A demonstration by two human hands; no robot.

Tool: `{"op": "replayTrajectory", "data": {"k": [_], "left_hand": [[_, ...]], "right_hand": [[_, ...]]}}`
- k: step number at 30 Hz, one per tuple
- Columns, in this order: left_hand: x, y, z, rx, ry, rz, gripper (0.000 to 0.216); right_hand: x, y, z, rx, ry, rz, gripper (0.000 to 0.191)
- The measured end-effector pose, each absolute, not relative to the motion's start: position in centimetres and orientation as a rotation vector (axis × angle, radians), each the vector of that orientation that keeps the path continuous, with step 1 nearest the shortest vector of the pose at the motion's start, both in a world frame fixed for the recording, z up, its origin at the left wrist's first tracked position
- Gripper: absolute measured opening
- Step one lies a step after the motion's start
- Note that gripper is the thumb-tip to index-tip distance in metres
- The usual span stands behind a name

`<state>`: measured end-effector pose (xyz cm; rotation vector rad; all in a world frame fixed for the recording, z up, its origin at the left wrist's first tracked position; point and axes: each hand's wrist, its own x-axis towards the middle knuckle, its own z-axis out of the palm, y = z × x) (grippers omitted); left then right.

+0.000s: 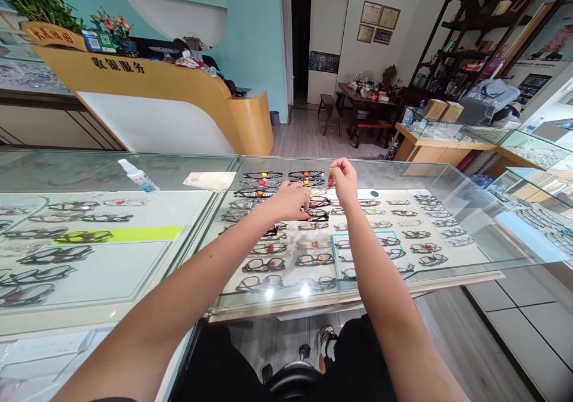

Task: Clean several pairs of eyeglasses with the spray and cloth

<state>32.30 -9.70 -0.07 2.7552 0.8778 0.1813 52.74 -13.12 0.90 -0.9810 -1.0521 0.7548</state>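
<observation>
Bare forearms point(197, 271), black-framed glasses point(319, 212) beside left grip point(290, 200), right grip point(344, 181) nearby

Your bare left arm point(179, 288) reached from the lower left, slanting up and to the right, its wrist point(271, 207) close to straight and your left hand point(290, 200) turned back-up, with its fingers point(302, 195) bent and pointing toward your other side. Your bare right arm point(389, 288) rose steeply from the lower right, leaning inward, and ended in your right hand point(344, 181), set slightly farther forward, its fingers curled inward to the left, though their exact grip was too small to tell. Your hands were near each other but apart, with both forearms stretched out ahead of you.
</observation>
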Motion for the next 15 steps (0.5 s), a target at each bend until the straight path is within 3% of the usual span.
{"op": "replayTrajectory", "data": {"k": [4, 15], "left_hand": [[33.3, -8.5, 0.8, 2.753, 0.893, 0.024, 0.028], [34.7, -9.5, 2.0, 2.776, 0.969, -0.280, 0.017]], "right_hand": [[53.5, -13.0, 0.9, -0.969, -1.027, 0.770, 0.017], [54.8, -13.5, 1.4, -0.915, -0.953, 0.850, 0.012]]}}
